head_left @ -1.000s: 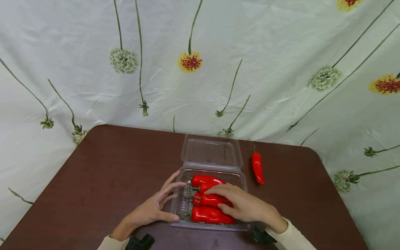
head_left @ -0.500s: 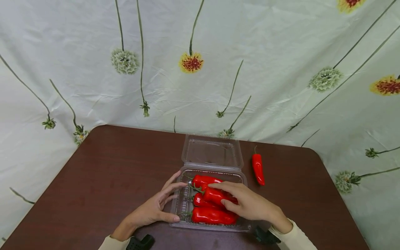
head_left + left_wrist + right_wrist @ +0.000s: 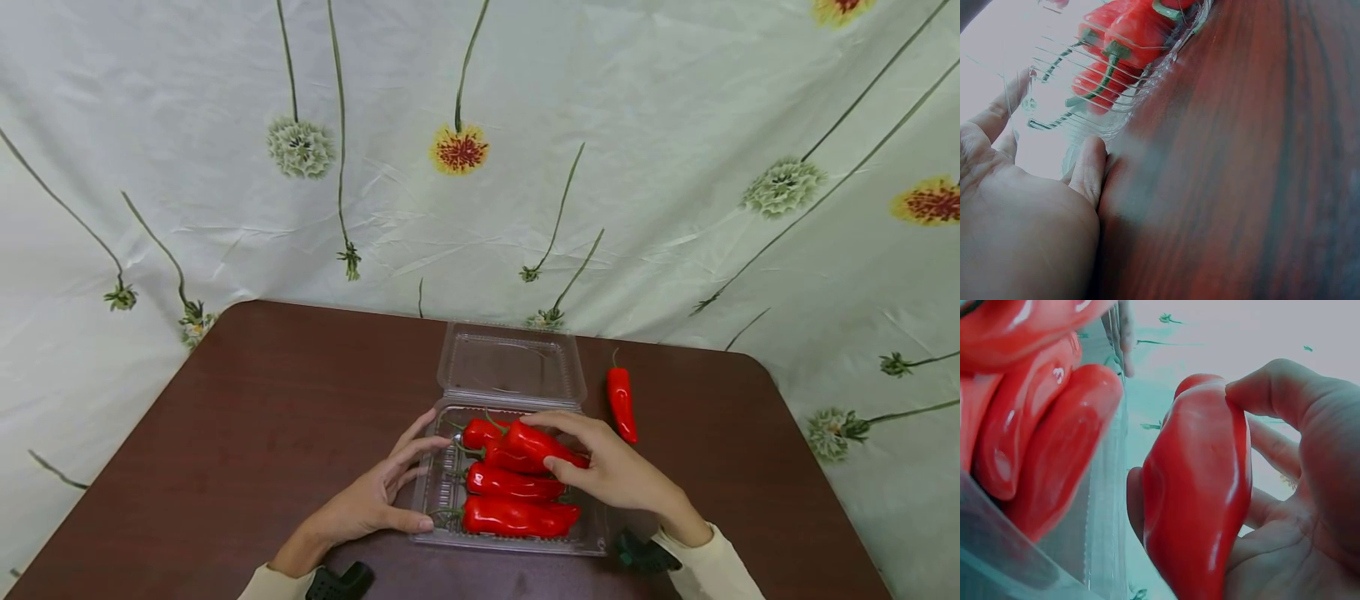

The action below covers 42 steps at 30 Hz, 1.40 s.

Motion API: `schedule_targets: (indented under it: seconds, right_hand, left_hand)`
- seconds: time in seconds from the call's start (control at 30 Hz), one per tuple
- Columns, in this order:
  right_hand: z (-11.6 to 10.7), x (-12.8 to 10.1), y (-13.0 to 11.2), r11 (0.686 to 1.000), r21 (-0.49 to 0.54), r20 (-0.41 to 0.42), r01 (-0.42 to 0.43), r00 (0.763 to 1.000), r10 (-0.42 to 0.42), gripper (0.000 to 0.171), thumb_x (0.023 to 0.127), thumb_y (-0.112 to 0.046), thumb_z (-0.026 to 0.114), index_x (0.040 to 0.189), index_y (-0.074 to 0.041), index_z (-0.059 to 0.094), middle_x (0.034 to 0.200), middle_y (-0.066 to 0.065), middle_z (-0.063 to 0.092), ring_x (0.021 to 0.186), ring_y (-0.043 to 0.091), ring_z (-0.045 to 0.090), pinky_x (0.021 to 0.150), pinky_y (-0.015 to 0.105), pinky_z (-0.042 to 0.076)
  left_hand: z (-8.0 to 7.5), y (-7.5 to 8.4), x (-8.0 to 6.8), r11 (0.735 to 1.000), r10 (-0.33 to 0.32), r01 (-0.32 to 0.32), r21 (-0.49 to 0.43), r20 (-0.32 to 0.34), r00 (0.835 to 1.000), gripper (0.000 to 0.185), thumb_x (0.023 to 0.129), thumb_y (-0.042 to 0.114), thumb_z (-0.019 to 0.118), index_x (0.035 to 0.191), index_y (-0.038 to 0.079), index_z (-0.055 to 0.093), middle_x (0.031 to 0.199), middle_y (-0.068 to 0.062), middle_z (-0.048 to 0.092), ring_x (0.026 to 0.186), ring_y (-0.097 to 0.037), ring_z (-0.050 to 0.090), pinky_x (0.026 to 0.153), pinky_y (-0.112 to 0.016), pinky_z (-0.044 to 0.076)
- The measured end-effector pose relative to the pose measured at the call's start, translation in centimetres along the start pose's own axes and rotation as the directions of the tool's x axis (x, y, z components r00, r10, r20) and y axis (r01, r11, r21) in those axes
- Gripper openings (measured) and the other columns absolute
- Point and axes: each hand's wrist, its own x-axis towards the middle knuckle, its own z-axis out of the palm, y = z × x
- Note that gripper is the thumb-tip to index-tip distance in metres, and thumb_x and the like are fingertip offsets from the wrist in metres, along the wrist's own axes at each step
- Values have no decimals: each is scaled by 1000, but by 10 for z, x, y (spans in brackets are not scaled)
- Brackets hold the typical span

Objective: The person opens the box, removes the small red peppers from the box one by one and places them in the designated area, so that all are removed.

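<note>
A clear plastic clamshell box (image 3: 450, 500) lies open on the brown table, its lid (image 3: 512, 367) folded back. Several red peppers lie in it, among them a front one (image 3: 513, 517) and a middle one (image 3: 510, 482). My right hand (image 3: 611, 475) grips one red pepper (image 3: 542, 444) (image 3: 1200, 487), lifted a little above the others at the box's right side. My left hand (image 3: 375, 496) (image 3: 1035, 212) rests on the table with straight fingers touching the box's left wall (image 3: 1085, 106). A single red pepper (image 3: 621, 402) lies on the table right of the lid.
The table (image 3: 262, 417) has rounded far corners and stands against a pale flowered cloth (image 3: 480, 150) that hangs behind and on both sides. Dark wrist straps (image 3: 337, 581) show at the near edge.
My right hand closed round one pepper in the box and raised it up and to the right. The left hand stayed against the box's left side.
</note>
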Motion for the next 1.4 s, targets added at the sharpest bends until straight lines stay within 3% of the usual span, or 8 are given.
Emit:
schedule_targets:
  seconds: [0.17,0.37,0.6,0.8,1.0,1.13,1.23,1.4]
  right_hand:
    - [-6,0,4,997,50,-19,51,999,-50,58,92,1,68,146,-14,50,137,7,61,110,20,64,88,31,57]
    - [-14,-4,11,999,50,-64,11,998,-7,57,94,0,66,146,-15,50,133,8,63,102,18,64,81,30,58]
    - [-24,-9,18,1000,-24,-132,-18,991,15,55,94,-1,66,144,-19,54,151,9,51,138,13,47,103,29,48]
    - [-31,-12,24,996,-80,-175,-33,984,19,52,94,-5,68,142,-19,56,147,6,55,136,19,50,101,36,50]
    - [-38,-17,32,987,-109,-268,-116,960,83,53,92,-3,70,141,-20,57,145,7,55,133,28,48,92,35,54]
    - [-44,-21,39,983,-119,-323,-137,942,92,55,90,-2,72,140,-19,57,145,6,52,134,20,44,93,29,53]
    - [-48,-25,44,982,-105,-357,-159,927,112,56,90,-2,72,141,-19,56,146,8,49,126,18,48,87,25,54]
    - [-56,-30,50,979,-50,-405,-200,900,163,56,92,-7,72,144,-15,53,152,14,43,115,29,53,80,26,56]
  left_hand:
    - [-1,-2,1,1000,6,-6,8,3,1000,81,88,-1,73,156,8,30,169,1,-12,149,0,19,111,-20,32]
    - [-2,-3,0,1000,-5,5,6,-6,1000,82,87,-1,74,156,9,31,169,3,-12,150,-2,18,111,-19,32]
    - [-2,-3,0,1000,-1,1,-2,-2,1000,82,87,-2,73,156,7,30,169,2,-12,151,-7,16,111,-19,32]
    - [-2,-2,-1,1000,-21,21,2,-6,1000,81,88,-1,73,156,9,29,169,3,-13,152,-11,14,112,-19,31]
    - [-2,-3,-2,1000,-12,12,2,-7,1000,82,87,-3,73,156,9,30,169,4,-12,151,-4,16,111,-17,31]
    - [-2,-4,-1,1000,-16,16,-4,-4,1000,82,88,-3,72,156,9,30,169,5,-12,149,1,18,110,-16,31]
    - [-2,-4,-1,1000,-26,26,-4,-6,1000,81,88,-2,72,156,10,30,169,5,-11,147,4,19,110,-16,31]
    - [-3,-5,-1,1000,-28,28,-1,-11,1000,82,87,-1,73,156,10,30,169,6,-11,147,4,19,110,-16,32]
